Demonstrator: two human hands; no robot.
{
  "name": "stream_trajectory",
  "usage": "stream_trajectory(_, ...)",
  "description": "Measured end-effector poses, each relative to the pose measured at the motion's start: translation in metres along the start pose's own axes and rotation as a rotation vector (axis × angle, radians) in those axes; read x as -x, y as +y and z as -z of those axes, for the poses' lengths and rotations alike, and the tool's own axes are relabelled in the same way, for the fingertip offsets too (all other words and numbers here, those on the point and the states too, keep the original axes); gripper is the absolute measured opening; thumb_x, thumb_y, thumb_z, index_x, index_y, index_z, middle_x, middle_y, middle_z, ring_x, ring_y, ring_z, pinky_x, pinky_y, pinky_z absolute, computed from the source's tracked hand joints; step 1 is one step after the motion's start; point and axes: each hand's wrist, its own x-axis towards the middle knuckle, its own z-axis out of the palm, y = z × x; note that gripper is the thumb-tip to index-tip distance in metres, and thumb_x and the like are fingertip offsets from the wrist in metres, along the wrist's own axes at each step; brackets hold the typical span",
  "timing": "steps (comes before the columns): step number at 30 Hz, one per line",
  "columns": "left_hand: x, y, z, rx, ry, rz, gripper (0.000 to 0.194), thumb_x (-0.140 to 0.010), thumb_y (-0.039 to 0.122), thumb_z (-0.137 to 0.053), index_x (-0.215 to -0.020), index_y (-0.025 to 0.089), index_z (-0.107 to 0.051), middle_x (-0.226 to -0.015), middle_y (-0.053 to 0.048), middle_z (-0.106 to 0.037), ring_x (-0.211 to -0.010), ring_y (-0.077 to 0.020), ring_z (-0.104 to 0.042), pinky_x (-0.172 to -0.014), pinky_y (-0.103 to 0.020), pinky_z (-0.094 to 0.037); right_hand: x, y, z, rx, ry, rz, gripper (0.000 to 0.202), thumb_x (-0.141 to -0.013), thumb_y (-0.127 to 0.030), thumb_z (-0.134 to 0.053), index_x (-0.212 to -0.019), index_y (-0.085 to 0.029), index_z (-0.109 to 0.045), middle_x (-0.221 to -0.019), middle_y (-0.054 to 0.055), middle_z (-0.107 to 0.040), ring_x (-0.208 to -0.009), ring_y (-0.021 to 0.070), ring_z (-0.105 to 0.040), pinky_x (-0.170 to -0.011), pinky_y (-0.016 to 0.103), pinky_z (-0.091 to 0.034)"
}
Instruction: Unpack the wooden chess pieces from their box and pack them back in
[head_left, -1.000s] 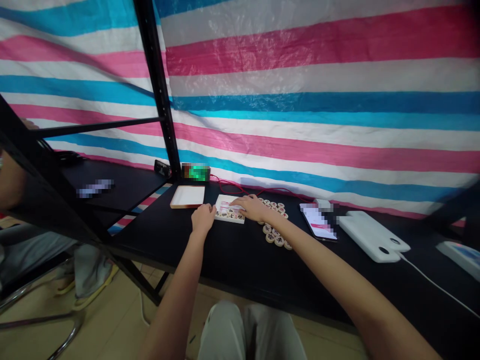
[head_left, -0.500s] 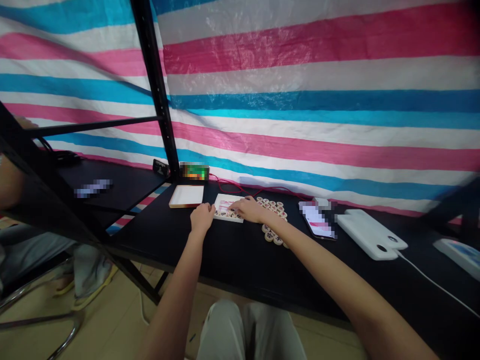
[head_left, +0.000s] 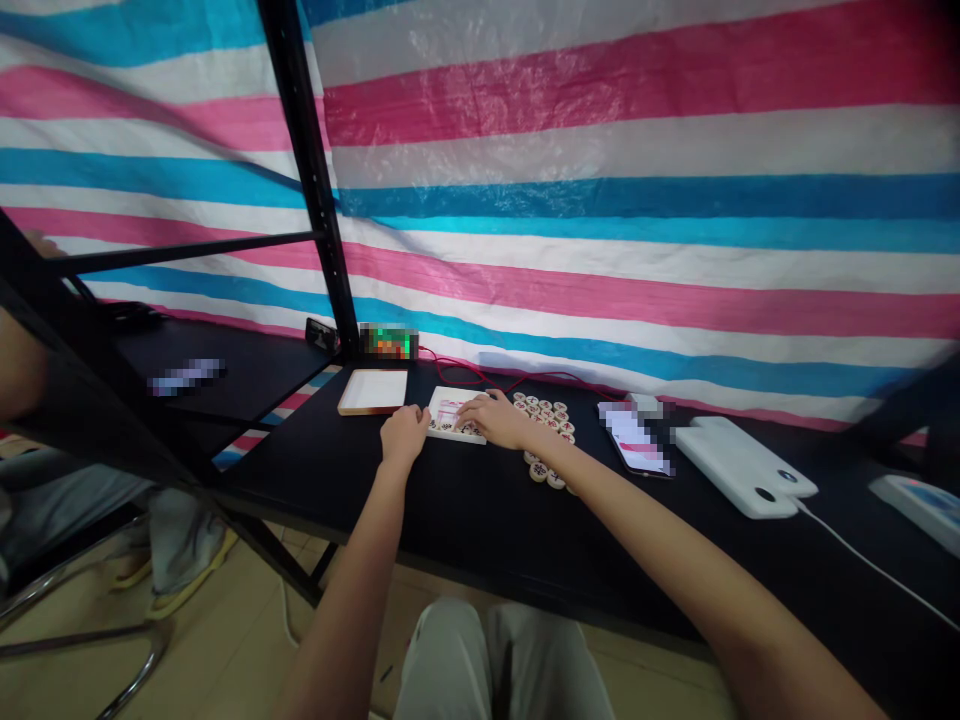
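Note:
A shallow white box (head_left: pixel 444 396) lies on the black table, with several round chess pieces along its near side and a pink-printed sheet or bottom behind them. At its left edge, my left hand (head_left: pixel 405 433) is closed, its fingers curled against the box side. My right hand (head_left: pixel 500 418) reaches over the right part of the box, fingers bent down onto the pieces; whether it pinches one is hidden. Several more round pieces (head_left: pixel 555 412) with red or black characters stand in rows on the table, partly behind my right forearm.
An open box lid (head_left: pixel 374 391) lies at left, before a small lit device (head_left: pixel 388 342) with a red cable. Right are a phone (head_left: pixel 636 440) and a white double-ended device (head_left: pixel 742 465). A black metal frame (head_left: pixel 319 200) rises at left; a person sits beyond it.
The fingers of my right hand have shifted slightly and spread a little over the pieces in the box. My left hand stays at the box's left edge.

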Motion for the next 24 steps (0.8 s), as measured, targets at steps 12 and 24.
stream_trajectory(12,-0.003,-0.003,-0.004,0.008,-0.002,0.002,0.038,-0.082,0.045,-0.030,-0.076,0.020,-0.058,-0.082,-0.006,-0.063,-0.079,-0.0196,-0.058,-0.066,-0.026,-0.038,0.021,0.001,0.019,-0.059,0.049,-0.055,0.027,-0.082,-0.019,-0.041,-0.102,-0.024,-0.058,-0.108,0.006,-0.055,-0.101,0.0187,-0.045,-0.086,0.034,-0.024)
stream_trajectory(24,-0.004,-0.006,-0.010,0.015,0.019,-0.017,0.039,-0.083,0.045,-0.028,-0.078,0.021,-0.058,-0.082,-0.006,-0.063,-0.078,-0.0201,-0.058,-0.065,-0.027,-0.038,0.082,0.002,0.034,0.035,-0.344,-0.137,0.023,-0.061,-0.022,-0.064,-0.084,-0.023,-0.064,-0.092,0.005,-0.058,-0.087,0.0194,-0.053,-0.067,0.025,-0.036)
